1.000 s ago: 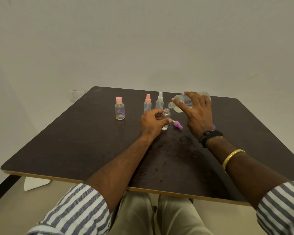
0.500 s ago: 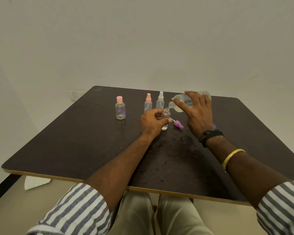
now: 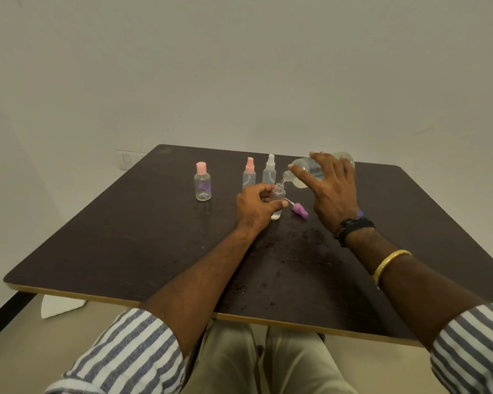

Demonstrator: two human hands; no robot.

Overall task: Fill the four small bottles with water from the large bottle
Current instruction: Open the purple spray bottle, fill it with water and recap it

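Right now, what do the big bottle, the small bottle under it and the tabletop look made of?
Big bottle: clear and smooth, likely plastic; the liquid shows through its wall.
Small bottle: see-through, slightly cloudy wall, likely plastic.
Tabletop: dark brown, matt, wood-look board, probably laminate; a pale edge strip shows along the front.

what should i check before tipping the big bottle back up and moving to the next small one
1. Left hand grip holds the open small bottle upright: ok
2. Large bottle mouth, tilted by the right hand, sits over its neck: ok
3. Fill level: cannot tell
4. Purple spray cap lies on the table beside it: ok
5. Table dry: not ok, wet patches
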